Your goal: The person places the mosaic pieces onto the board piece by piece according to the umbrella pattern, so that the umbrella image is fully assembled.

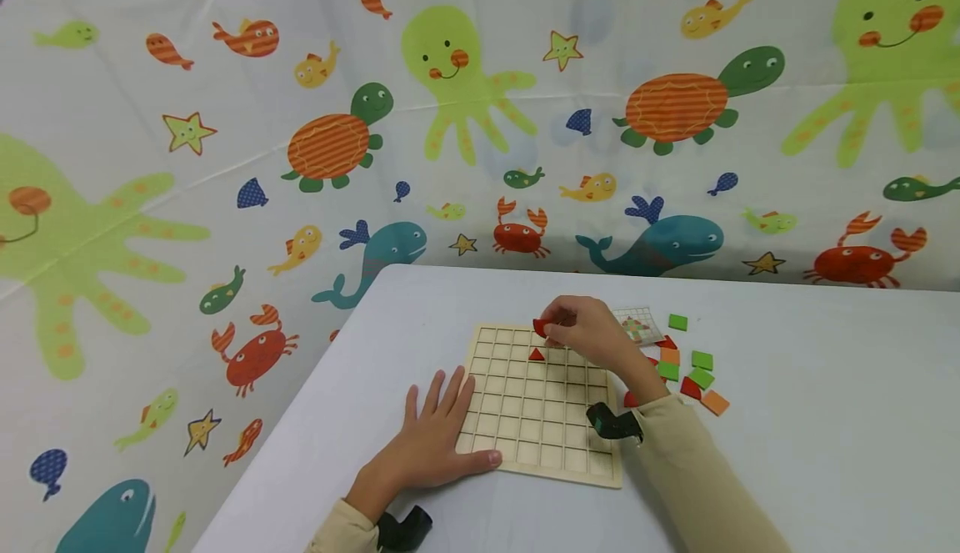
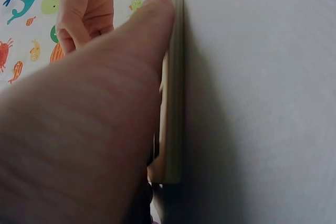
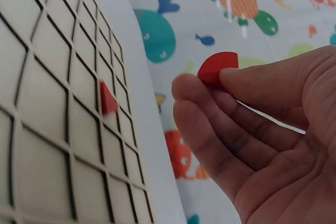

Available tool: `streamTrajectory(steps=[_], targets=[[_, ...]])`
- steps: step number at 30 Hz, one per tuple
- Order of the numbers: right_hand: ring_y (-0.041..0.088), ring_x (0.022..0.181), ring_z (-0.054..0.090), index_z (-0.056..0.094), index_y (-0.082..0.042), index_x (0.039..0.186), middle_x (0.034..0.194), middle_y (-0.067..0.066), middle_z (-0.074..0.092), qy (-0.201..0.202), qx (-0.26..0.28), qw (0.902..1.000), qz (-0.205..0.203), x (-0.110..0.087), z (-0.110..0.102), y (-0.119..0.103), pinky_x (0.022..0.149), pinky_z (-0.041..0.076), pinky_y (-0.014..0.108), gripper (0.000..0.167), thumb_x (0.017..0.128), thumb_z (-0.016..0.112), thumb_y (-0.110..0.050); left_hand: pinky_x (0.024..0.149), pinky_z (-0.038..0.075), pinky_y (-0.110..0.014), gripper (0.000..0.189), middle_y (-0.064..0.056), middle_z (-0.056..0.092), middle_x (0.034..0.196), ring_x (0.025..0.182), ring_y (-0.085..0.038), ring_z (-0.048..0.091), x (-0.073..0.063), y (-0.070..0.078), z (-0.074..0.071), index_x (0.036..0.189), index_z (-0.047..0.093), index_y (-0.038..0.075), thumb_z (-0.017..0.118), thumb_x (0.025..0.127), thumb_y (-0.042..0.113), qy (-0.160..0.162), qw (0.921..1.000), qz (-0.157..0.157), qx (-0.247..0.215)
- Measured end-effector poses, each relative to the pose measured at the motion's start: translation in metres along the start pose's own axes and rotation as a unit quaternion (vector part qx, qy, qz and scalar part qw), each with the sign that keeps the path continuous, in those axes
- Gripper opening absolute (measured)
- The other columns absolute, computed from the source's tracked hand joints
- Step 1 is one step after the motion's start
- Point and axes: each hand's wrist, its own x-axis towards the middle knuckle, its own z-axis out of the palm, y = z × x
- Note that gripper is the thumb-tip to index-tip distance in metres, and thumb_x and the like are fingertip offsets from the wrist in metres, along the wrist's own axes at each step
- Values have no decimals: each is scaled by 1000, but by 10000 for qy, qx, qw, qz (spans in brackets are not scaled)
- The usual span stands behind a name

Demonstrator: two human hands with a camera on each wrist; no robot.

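Note:
My right hand (image 1: 588,332) pinches a red quarter-round piece (image 3: 216,68) between thumb and fingers, above the far edge of a wooden grid board (image 1: 525,407). One red triangle piece (image 1: 536,354) lies in a cell near the board's far side, just below the held piece. With fingers spread, my left hand (image 1: 435,440) rests at the board's near left corner, its thumb along the near edge. The left wrist view shows that thumb (image 2: 157,11) against the board's side.
Right of the board lie several loose pieces: green squares (image 1: 678,322), orange squares (image 1: 715,404) and red ones (image 1: 691,388). A printed pattern card (image 1: 637,325) lies behind the right hand. A cloth with sea animals (image 1: 480,119) hangs behind the white table (image 1: 825,419).

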Motion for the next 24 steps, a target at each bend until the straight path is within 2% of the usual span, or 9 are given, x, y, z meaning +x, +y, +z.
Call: streamTrajectory(steps=[8,14,20,24], targets=[[20,80,66,76,-2,102,90,4,73,-99,-90,9999,-53,6,30,-2,72,56,33,7,101,71,-7,121,-10,-71,120,-11,4,180,163,-41,-6,-1,1,0,172,17,9,60,89,84,21,10000,14,-31],[17,70,63,74,-2,96,82,2,69,-359,-333,9987,125,5,42,2,65,52,33,5,99,70,-3,120,-9,-72,120,-11,4,180,163,-41,-5,-1,0,3,172,17,9,59,89,84,34,10000,29,-10],[16,71,56,72,-6,87,78,-1,65,-478,-886,9947,206,5,47,4,66,48,33,8,94,72,-2,120,-8,-72,120,-12,4,180,163,-42,-5,-1,0,2,172,17,8,59,90,84,33,10000,54,-9],[16,70,54,71,-7,84,76,-1,63,-521,-1008,9933,219,5,49,3,65,46,33,10,94,72,-2,120,-8,-73,118,-12,5,180,163,-42,-4,-1,1,0,172,17,8,60,91,82,44,9999,93,-12]])
